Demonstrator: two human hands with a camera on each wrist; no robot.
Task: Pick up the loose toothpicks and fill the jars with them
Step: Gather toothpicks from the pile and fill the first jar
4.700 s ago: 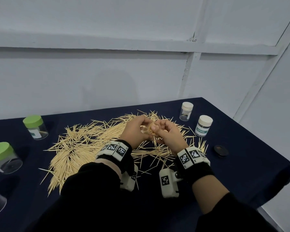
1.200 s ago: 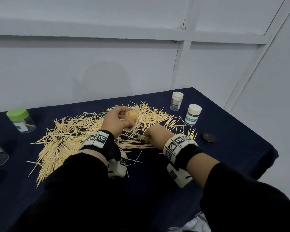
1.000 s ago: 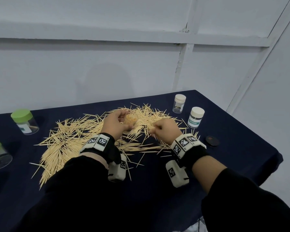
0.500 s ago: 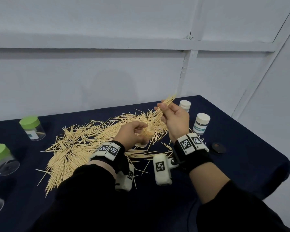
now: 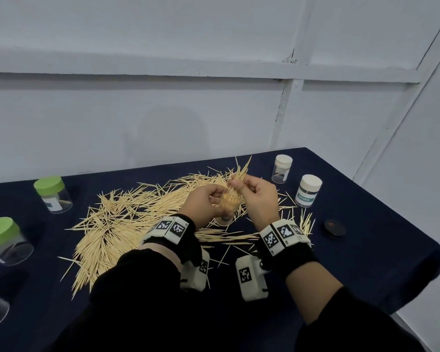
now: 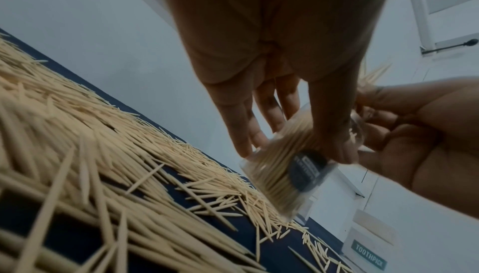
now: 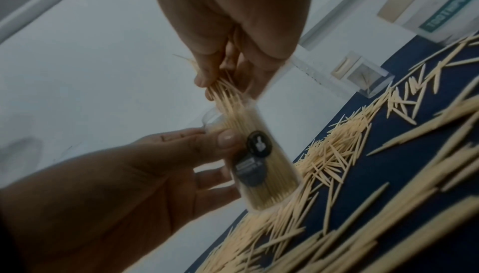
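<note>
In the head view, the left hand (image 5: 205, 204) covers most of the small clear plastic jar packed with toothpicks (image 5: 229, 204), so only its open mouth and base show. The jar sits low over the dark blue cloth-covered counter (image 5: 366, 250), amid the big scatter of loose wooden toothpicks (image 5: 117, 224), its long axis tilted up and away from the person. The right hand (image 5: 258, 196) pinches a small bundle of toothpicks (image 5: 241, 171) whose tips fan upward, lower ends at the jar's mouth. At the left edge a green-lidded clear jar (image 5: 4, 241) is partly cut off, with another green-lidded jar (image 5: 52, 194) behind it; two white-capped jars (image 5: 308, 190) stand to the right, near a flat black round lid (image 5: 335, 227).

From the left wrist, the jar (image 6: 290, 166) is blurred; the left fingers (image 6: 238, 125) and thumb curl round its sides, and its dark label faces the camera. Whether the base touches the cloth is unclear.

From the right wrist, the right fingers (image 7: 207, 76) stay narrow, pinching the bundle (image 7: 228, 97), which points down into the jar (image 7: 261, 162). The jar's base seems to rest among the loose toothpicks.
</note>
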